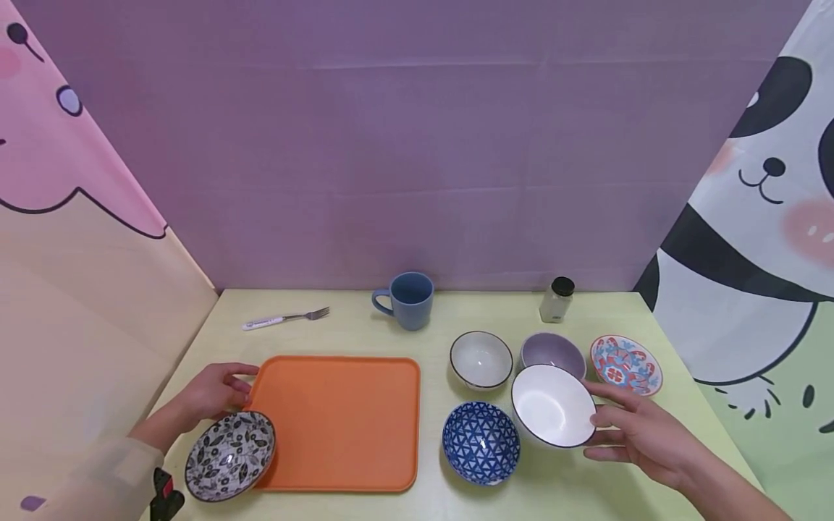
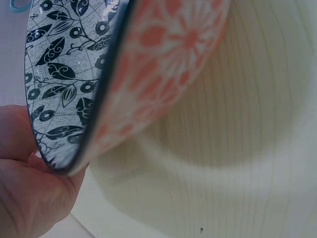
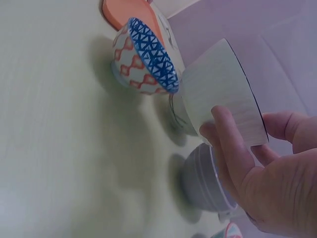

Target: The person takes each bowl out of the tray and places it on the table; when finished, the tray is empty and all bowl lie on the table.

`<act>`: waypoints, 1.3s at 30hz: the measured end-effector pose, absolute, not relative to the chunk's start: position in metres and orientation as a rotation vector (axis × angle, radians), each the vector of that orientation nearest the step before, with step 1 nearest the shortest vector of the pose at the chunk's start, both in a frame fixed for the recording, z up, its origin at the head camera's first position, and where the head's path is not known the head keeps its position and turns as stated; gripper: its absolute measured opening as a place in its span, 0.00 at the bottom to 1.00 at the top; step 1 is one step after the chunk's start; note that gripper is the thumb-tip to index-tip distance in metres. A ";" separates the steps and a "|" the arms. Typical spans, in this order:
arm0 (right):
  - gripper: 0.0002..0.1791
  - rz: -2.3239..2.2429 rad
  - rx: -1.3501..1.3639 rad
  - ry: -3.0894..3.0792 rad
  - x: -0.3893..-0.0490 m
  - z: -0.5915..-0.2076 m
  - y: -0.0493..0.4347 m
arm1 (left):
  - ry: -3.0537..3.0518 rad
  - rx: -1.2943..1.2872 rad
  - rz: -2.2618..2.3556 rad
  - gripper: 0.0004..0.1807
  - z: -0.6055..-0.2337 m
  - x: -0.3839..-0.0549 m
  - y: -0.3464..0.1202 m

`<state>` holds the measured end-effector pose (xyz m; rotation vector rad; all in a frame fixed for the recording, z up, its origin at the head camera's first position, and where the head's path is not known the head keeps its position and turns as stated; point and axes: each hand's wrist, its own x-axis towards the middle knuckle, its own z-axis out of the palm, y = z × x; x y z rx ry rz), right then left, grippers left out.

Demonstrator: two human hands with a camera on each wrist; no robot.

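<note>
My left hand [image 1: 218,391] is beside the left edge of an orange tray [image 1: 339,427]. It grips the rim of a bowl with black leaves and flowers inside [image 1: 230,457]; a red-and-white pattern covers its outside. That bowl [image 2: 64,74] tilts above the table, overlapping the tray's near left corner in the head view. On the right, a plain white bowl with a dark rim [image 1: 552,405] is held by my right hand [image 1: 641,434], thumb over the rim and fingers against the outer wall [image 3: 223,94]. A blue triangle-patterned bowl [image 1: 481,443] stands just left of it.
Behind the held white bowl are a purple bowl [image 1: 552,351] and another white bowl [image 1: 481,359]. A patterned plate [image 1: 627,365] lies far right. Along the back are a fork [image 1: 287,318], a blue mug [image 1: 412,300] and a black-lidded jar [image 1: 557,300], before a purple backdrop [image 1: 417,145].
</note>
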<state>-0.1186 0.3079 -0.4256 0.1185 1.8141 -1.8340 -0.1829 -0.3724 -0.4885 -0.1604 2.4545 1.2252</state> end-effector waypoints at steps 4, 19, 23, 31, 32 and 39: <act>0.35 -1.834 0.135 1.798 -0.115 -0.433 0.317 | 2.460 -0.166 1.224 0.31 -0.490 -0.183 -0.372; 0.25 -1.861 0.179 1.700 -0.101 -0.457 0.337 | 2.449 -0.178 1.226 0.32 -0.491 -0.186 -0.374; 0.22 -1.875 0.180 1.649 -0.099 -0.462 0.338 | 2.453 -0.181 1.216 0.32 -0.491 -0.185 -0.374; 0.22 -1.897 0.194 1.597 -0.095 -0.473 0.342 | 2.453 -0.188 1.228 0.32 -0.490 -0.182 -0.372; 0.23 -1.900 0.196 1.594 -0.095 -0.474 0.342 | 2.454 -0.191 1.232 0.32 -0.490 -0.182 -0.372; 0.22 -1.922 0.186 1.573 -0.094 -0.478 0.345 | 2.459 -0.174 1.224 0.31 -0.488 -0.183 -0.371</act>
